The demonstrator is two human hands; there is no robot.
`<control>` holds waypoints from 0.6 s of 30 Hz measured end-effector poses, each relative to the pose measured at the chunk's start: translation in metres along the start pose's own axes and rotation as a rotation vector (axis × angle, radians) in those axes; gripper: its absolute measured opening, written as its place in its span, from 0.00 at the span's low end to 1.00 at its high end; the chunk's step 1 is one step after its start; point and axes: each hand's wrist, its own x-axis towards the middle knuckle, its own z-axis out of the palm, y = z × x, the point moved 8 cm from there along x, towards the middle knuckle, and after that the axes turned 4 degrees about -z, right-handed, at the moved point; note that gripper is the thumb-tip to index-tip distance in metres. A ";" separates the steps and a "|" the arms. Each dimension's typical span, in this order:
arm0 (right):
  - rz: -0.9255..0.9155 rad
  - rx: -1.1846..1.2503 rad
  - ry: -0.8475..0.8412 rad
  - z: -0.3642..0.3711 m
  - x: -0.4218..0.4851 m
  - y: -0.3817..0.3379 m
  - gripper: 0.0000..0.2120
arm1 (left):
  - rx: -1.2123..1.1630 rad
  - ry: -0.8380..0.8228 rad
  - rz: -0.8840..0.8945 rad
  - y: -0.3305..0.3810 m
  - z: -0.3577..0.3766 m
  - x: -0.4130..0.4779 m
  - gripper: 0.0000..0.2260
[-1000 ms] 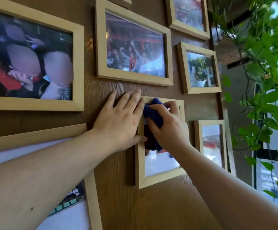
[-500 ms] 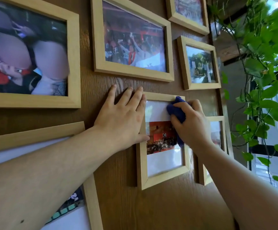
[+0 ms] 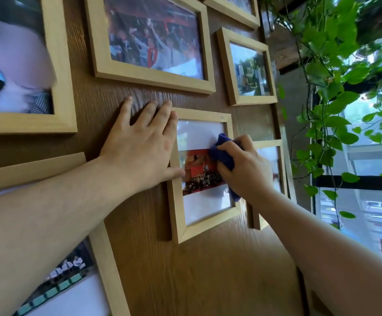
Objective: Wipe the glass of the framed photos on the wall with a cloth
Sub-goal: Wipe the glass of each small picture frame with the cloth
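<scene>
A small light-wood framed photo (image 3: pixel 202 215) hangs on the brown wooden wall (image 3: pixel 208 270), showing a red picture on white. My right hand (image 3: pixel 247 169) is shut on a dark blue cloth (image 3: pixel 223 153) and presses it against the right half of the glass. My left hand (image 3: pixel 144 144) lies flat with fingers spread on the wall and the frame's left edge, its thumb on the glass. The frame's right edge is hidden behind my right hand.
Several other wooden frames hang around: a wide one (image 3: pixel 149 44) above, a small one (image 3: pixel 247 67) upper right, a large one (image 3: pixel 25 65) at left, another (image 3: pixel 274 156) behind my right hand. A trailing green plant (image 3: pixel 331 87) hangs by the window (image 3: pixel 367 201) at right.
My right hand has carried the cloth from the frame's upper left across to its right side, then lower onto the middle right of the glass. My left hand has stayed in place.
</scene>
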 end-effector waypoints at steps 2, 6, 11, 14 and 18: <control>-0.058 0.088 0.004 -0.002 -0.002 -0.017 0.15 | 0.008 -0.004 -0.004 0.000 0.001 0.000 0.48; -0.198 0.272 -0.020 0.001 -0.014 -0.059 0.18 | 0.034 0.008 -0.005 0.000 0.001 0.001 0.47; -0.073 0.152 -0.004 0.003 -0.021 -0.024 0.17 | 0.039 0.010 -0.013 -0.001 0.003 0.001 0.48; 0.038 0.063 -0.055 0.010 -0.032 0.009 0.15 | 0.035 0.001 -0.009 -0.001 0.003 0.000 0.49; 0.004 0.115 -0.068 0.011 -0.039 -0.003 0.16 | 0.043 -0.016 -0.007 -0.001 0.004 0.000 0.48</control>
